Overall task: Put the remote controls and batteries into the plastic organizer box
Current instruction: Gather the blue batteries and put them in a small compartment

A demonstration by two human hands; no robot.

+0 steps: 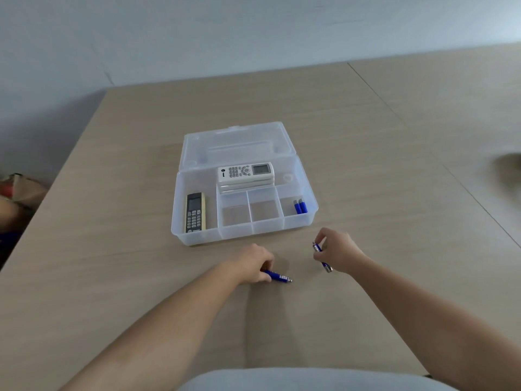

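A clear plastic organizer box stands open on the table, its lid lying flat behind it. Stacked white remotes lie in the rear compartment. A black and yellow remote lies in the left compartment. Two blue batteries rest in the front right cell. In front of the box, my left hand pinches a blue battery that lies on the table. My right hand holds blue batteries: one near the fingertips, another sticking out below the palm.
The wooden table has a seam running diagonally at the right. A blurred object sits at the right edge. A bag stands off the table's left side. A grey wall is behind.
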